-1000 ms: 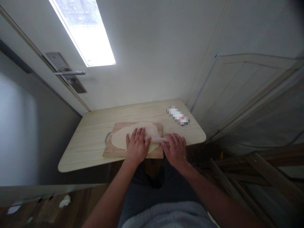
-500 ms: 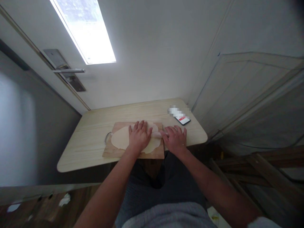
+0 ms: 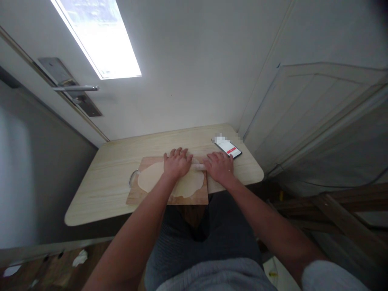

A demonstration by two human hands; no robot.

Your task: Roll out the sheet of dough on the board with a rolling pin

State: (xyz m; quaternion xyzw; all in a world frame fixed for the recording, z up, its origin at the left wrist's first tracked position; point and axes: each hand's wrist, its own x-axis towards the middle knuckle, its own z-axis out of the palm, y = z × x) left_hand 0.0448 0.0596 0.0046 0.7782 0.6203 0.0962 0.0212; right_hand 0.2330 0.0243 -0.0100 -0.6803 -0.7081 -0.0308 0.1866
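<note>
A flat sheet of dough (image 3: pixel 188 186) lies on a wooden board (image 3: pixel 182 201) at the worktop's (image 3: pixel 97 186) near edge. Farther over it, the left hand (image 3: pixel 178 163) and right hand (image 3: pixel 220 165) press a rolling pin (image 3: pixel 198 166), fingers outstretched, unclenched. Matching pressure should keep thickness even; the phone (image 3: pixel 229 148) beside the right fingers calls for care.

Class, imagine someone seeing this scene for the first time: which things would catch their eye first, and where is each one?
Probably the bright window first, glaring at the upper left of the view. Next, near the middle, the left hand and right hand, with a pale rolling pin showing between them over flat dough on a wooden board. A phone with a lit screen lies just beyond the right hand.
</note>
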